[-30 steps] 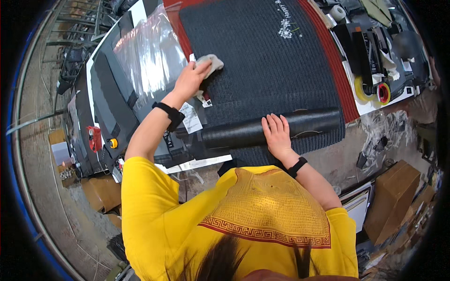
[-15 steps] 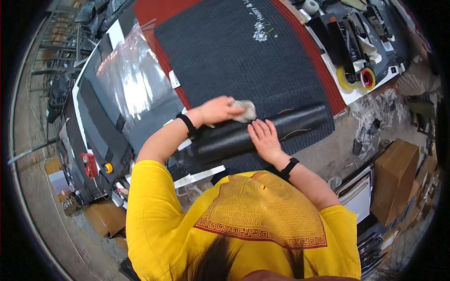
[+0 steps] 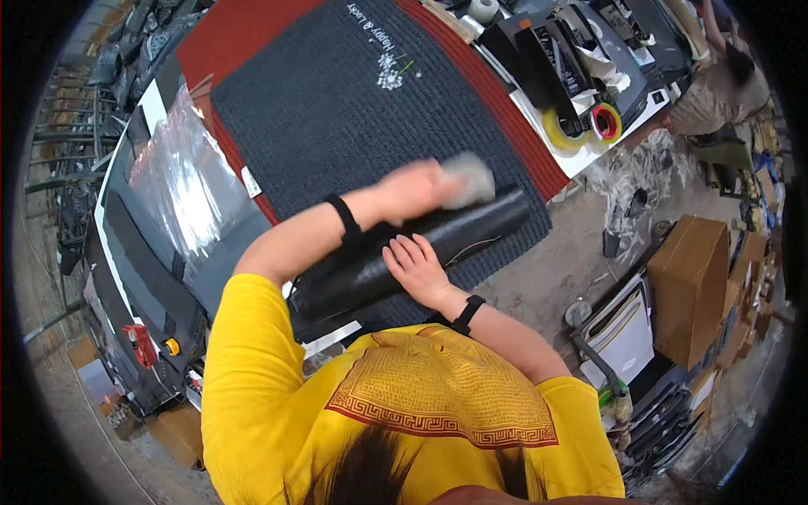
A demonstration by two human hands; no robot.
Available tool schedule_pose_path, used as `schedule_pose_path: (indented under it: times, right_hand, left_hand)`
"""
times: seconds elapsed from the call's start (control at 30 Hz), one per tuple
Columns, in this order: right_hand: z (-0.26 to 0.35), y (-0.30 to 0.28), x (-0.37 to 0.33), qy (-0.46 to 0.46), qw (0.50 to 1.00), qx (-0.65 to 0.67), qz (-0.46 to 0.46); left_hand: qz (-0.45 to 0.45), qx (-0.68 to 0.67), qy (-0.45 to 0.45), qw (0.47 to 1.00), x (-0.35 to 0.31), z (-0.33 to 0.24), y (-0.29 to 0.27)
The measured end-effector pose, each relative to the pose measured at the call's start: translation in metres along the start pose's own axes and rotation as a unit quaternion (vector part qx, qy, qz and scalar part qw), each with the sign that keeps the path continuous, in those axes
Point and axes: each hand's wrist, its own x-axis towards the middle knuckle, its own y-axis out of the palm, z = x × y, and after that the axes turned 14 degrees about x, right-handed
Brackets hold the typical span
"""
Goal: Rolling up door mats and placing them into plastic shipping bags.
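A dark grey ribbed mat (image 3: 337, 109) with white lettering and a flower print lies over a red ribbed mat (image 3: 223, 38). Along its near side rests a glossy black roll (image 3: 353, 282), tilted up to the right, with a thin cord along it. My left hand (image 3: 417, 192), smeared by motion, grips a whitish wadded cloth (image 3: 471, 181) just beyond the roll's far side, over the grey mat. Flat on top of the roll, fingers a little apart, lies my right hand (image 3: 421, 271), holding nothing.
Clear plastic film (image 3: 189, 185) covers the table's left part, near a red tape dispenser (image 3: 141, 345). Tape rolls (image 3: 606, 122) sit at the right corner. Scraps of film (image 3: 623, 189) litter the floor there, behind a cardboard box (image 3: 690, 290). Another person (image 3: 724, 97) is at the far right.
My left hand has swept rightward with the cloth, along the roll's far side. My right hand keeps about the same spot on the roll. The whole view has shifted, moving the table leftward.
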Motion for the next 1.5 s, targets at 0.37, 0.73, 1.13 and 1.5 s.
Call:
schedule_pose_path:
  times: [0.37,0.73,1.13,1.5]
  right_hand:
    - [0.007,-0.007,0.004,0.009,1.0,-0.009,0.005]
    - [0.001,-0.008,0.009,0.028,0.999,0.007,0.026]
    - [-0.047,-0.038,0.139,0.133,0.904,0.166,0.372]
    - [-0.03,-0.063,0.147,0.161,0.887,0.084,0.426]
  left_hand:
    - [-0.01,0.194,0.148,0.97,0.089,-0.035,-0.001]
    - [0.044,0.152,0.108,0.981,-0.153,0.002,-0.026]
    - [-0.126,0.241,-0.239,0.932,-0.298,-0.019,-0.161]
    - [-0.24,-0.05,-0.233,0.941,-0.015,-0.036,-0.182]
